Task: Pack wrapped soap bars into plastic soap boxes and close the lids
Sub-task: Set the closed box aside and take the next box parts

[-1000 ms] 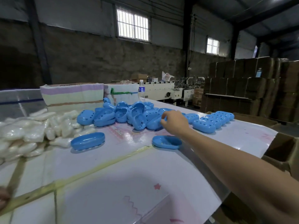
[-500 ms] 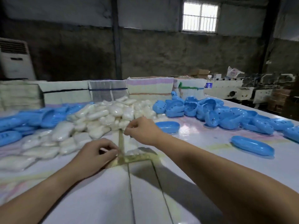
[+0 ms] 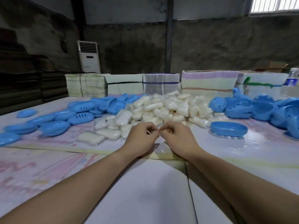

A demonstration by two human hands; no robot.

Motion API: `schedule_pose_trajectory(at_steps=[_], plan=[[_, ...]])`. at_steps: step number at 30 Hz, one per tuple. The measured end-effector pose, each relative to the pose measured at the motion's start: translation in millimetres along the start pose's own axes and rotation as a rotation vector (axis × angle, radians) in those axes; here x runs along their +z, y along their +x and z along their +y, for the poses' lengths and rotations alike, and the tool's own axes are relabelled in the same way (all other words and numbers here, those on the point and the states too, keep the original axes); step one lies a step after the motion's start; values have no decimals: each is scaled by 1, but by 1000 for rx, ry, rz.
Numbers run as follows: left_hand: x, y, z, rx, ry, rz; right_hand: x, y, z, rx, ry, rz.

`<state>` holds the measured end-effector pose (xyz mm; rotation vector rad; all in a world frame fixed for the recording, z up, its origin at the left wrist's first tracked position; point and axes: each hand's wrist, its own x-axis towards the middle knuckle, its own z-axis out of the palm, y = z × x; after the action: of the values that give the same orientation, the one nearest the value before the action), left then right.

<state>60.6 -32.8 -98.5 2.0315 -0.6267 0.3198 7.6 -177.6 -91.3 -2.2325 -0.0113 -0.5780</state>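
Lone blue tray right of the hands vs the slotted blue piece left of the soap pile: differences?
The lone blue tray lies apart on the table, hollow side up, with no slots visible. The slotted blue piece lies dome side up among other blue parts and shows a row of slots. Both are blue oval plastic.

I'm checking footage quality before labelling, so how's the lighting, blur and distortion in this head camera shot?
Head view: dim hall, daylight only from the window at upper right; soft glare on the glossy table; wide-angle bending toward the edges; slight motion blur, the left hand and right hand fairly clear, the soap pile softer.
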Motion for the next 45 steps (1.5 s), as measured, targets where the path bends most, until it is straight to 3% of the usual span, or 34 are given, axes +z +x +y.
schedule_pose_trajectory(at_steps=[8, 16, 19, 24, 30, 34, 42, 45], plan=[[-31, 32, -12, -73, 24, 132, 5, -7, -1, -147, -128, -42], [-75, 125, -68, -295, 569, 165, 17, -7, -7, -359, -327, -57], [-82, 145, -91, -441, 614, 164, 21, -7, -6, -429, -361, -68], [-82, 169, -113, -555, 377, 244, 25, -9, -4, -522, -361, -29], [-72, 186, -128, -501, 336, 270, 28, -12, -1, -600, -335, 74], [-80, 185, -133, -506, 204, 327, 26, -11, -1, -568, -322, 37], [-107, 154, -120, -349, -26, 397, 21, -5, 0, -442, -263, -132], [-123, 135, -114, -383, -136, 437, 20, -4, -1, -424, -273, -133]])
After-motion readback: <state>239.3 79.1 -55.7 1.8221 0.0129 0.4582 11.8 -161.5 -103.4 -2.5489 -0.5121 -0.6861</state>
